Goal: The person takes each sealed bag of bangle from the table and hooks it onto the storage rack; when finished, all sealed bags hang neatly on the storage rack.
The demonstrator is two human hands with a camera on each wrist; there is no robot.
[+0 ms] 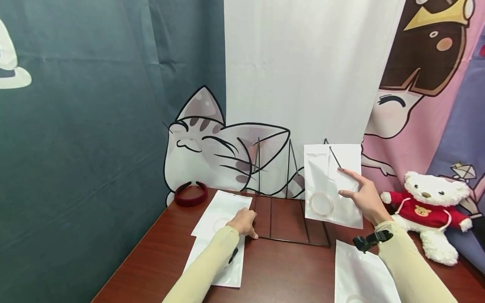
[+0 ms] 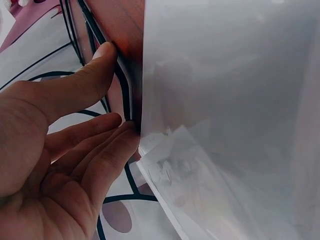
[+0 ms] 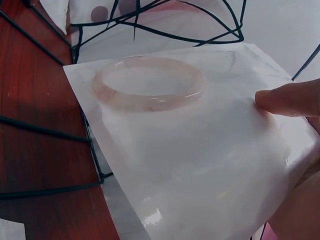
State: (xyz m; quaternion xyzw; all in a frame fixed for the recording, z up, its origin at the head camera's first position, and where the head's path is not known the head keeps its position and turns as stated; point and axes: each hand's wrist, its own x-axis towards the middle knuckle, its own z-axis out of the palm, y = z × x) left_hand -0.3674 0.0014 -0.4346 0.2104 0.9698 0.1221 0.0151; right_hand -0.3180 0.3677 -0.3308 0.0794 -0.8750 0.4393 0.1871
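My left hand (image 1: 243,223) holds the front left corner of a black wire rack (image 1: 289,241); in the left wrist view, thumb (image 2: 102,55) and fingers lie against its wire. A white clear-fronted pouch (image 1: 316,181) hangs from a rack hook (image 1: 335,158) on the right. Inside it shows a pale pink bangle (image 3: 150,102). My right hand (image 1: 365,195) is in front of this pouch, index finger stretched to the hook's tip and thumb apart from it. In the right wrist view the thumb (image 3: 287,100) is over the pouch; the other fingers are mostly hidden.
Two white pouches (image 1: 206,210) overlap on the brown table (image 1: 280,269), under and beside my left arm. Another pouch (image 1: 360,269) lies under my right forearm. A dark red headband (image 1: 191,200) stands at the back left, a white teddy bear (image 1: 424,210) at the right.
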